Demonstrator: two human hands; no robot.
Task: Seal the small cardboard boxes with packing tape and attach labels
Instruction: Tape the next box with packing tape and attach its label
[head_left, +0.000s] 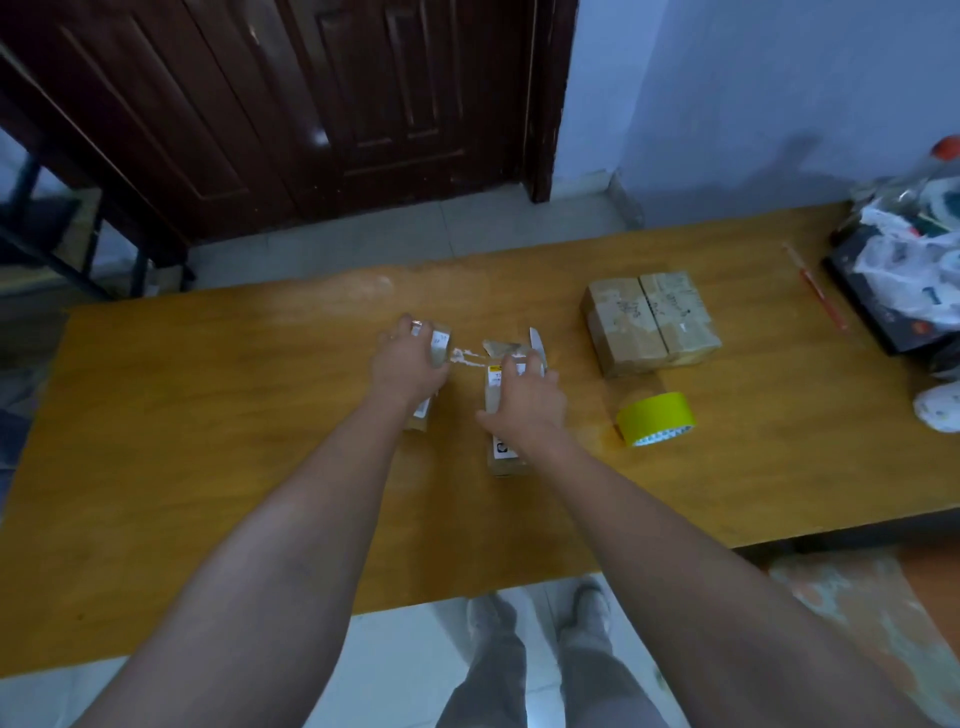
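Two small brown cardboard boxes with white printed labels lie side by side near the middle of the long yellow-brown wooden counter (208, 415), and we have a hand on each. Our left hand (410, 364) covers the left labelled box (422, 410), fingers curled over its far end in a grip; our right hand (524, 400) lies on the right labelled box (500, 447), fingers curved round its far end beside a thin white blade-like tool (536, 344), though we cannot tell whether it is held. A strand of clear tape (467, 357) seems to stretch between the boxes. At about two o'clock from our hands sits a pair of taped brown cardboard boxes (652, 322), touching each other, and at three o'clock lies a yellow roll of packing tape (655, 418). We judge these boxes light and fairly stiff, with slick taped faces; holding them by the long side edges should keep them from sliding or denting.
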